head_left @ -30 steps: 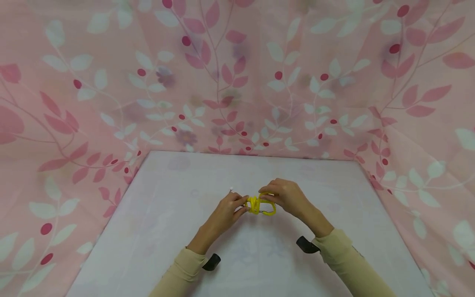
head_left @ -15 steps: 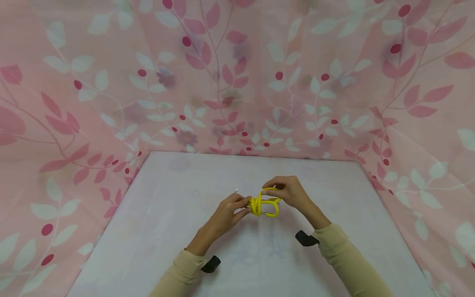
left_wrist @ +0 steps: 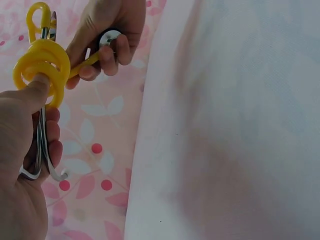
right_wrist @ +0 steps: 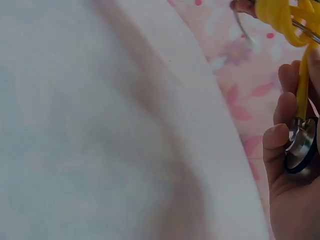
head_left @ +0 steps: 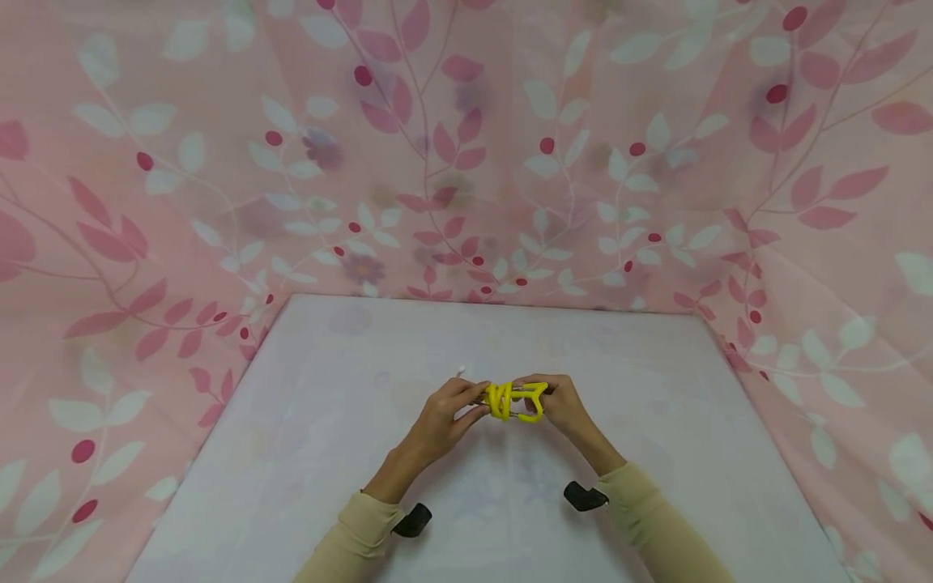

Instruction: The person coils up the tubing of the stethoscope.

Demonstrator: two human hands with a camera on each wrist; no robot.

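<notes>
A stethoscope [head_left: 500,402] with yellow tubing is held up between both hands, above the white table. Its tube is coiled several times around the middle, and a yellow loop [left_wrist: 36,15] sticks out at one end. My left hand [head_left: 442,417] pinches the coil and the metal ear tubes [left_wrist: 44,142], its thumb pressing on the windings. One white ear tip [head_left: 461,371] pokes out beyond the fingers. My right hand [head_left: 567,405] grips the tube's free end by the metal chest piece [right_wrist: 302,147], which lies against the palm. In the head view that chest piece is hidden.
Below the hands spreads a white-covered table [head_left: 350,486]. Pink leaf-patterned cloth [head_left: 466,162] hangs at the back and both sides. A black camera mount sits under each wrist, one on the left [head_left: 412,521] and one on the right [head_left: 585,496].
My right hand first lifted the tube end away from the coil, then came down and inward beside it. The tube now lies closer round the bundle. My left hand has hardly moved.
</notes>
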